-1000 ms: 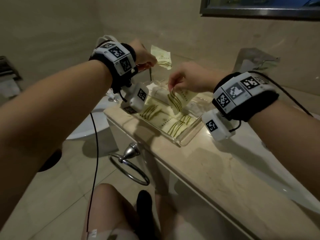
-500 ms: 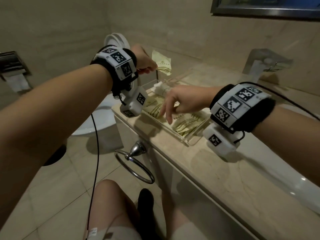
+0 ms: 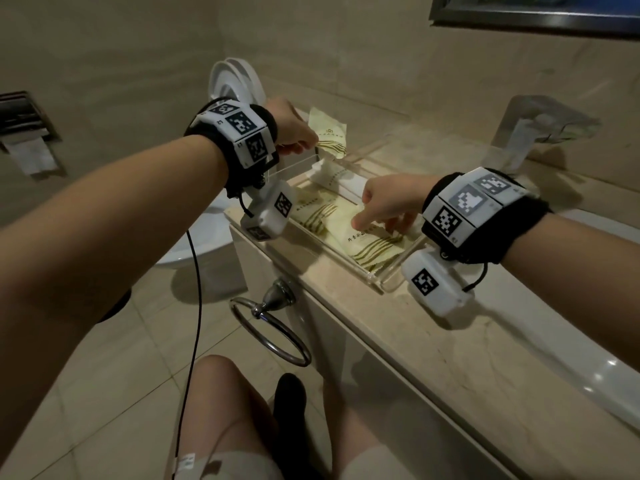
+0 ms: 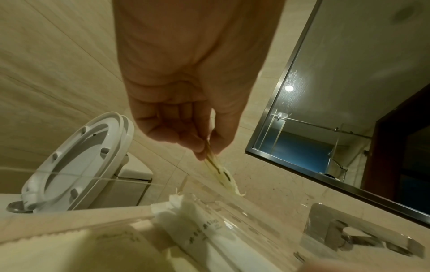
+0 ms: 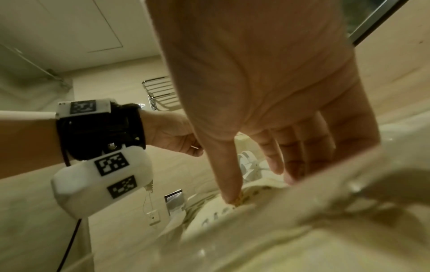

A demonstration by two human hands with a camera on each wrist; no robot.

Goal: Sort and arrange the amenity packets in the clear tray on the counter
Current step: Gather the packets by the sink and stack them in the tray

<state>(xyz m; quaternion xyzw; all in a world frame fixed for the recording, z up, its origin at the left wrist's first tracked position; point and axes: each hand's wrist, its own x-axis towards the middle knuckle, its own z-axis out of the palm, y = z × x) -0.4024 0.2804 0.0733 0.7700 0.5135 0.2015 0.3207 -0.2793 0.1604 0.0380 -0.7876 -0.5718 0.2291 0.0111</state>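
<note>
A clear tray (image 3: 375,279) sits at the left end of the marble counter and holds several cream packets with green stripes. My left hand (image 3: 294,133) hovers above the tray's far left corner and pinches one packet (image 3: 327,133) between thumb and fingertips (image 4: 204,147); the packet hangs edge-on (image 4: 221,174). My right hand (image 3: 384,206) reaches down into the tray with straight fingers, the thumb (image 5: 229,185) pressing on the top packet (image 3: 374,244). A white wrapped item (image 3: 332,174) lies at the tray's far end.
A chrome faucet (image 3: 540,129) stands at the back right beside the white basin (image 3: 588,375). A towel ring (image 3: 273,323) hangs under the counter edge. The toilet with its raised lid (image 3: 235,84) stands left of the counter, a mirror (image 3: 536,12) above.
My right hand has lowered its packet into the tray, let it go, and now presses on the stack. The left hand has kept its packet raised.
</note>
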